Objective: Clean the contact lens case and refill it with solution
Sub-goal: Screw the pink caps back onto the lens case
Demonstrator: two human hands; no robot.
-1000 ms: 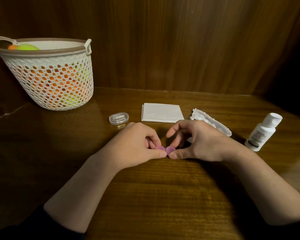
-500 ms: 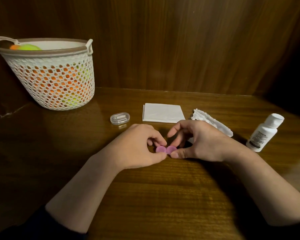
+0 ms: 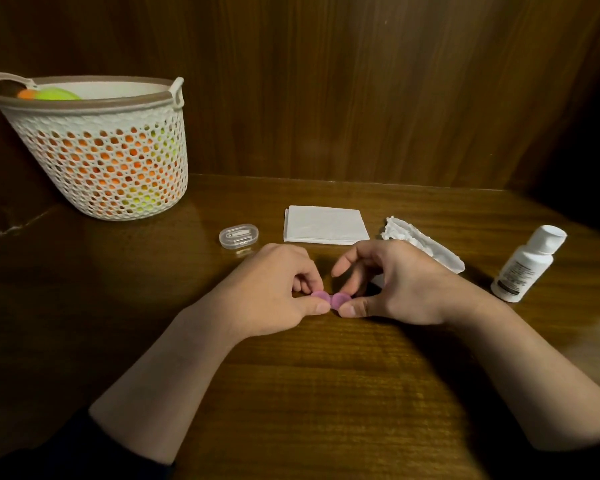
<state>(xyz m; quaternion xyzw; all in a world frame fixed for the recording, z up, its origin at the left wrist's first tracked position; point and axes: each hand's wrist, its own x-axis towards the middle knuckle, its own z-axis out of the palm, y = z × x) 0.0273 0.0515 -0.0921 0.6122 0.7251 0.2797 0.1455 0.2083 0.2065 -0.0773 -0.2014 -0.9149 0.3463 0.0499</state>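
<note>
Basket (image 3: 97, 168) at far left; small clear box (image 3: 239, 236); folded napkin (image 3: 324, 225). Centre: left hand (image 3: 274, 292) and right hand (image 3: 392, 282) each pinch one purple cap of the lens case (image 3: 330, 299), low over the table (image 3: 291, 393). Crumpled tissue (image 3: 426, 247); solution bottle (image 3: 527, 265) at right.
</note>
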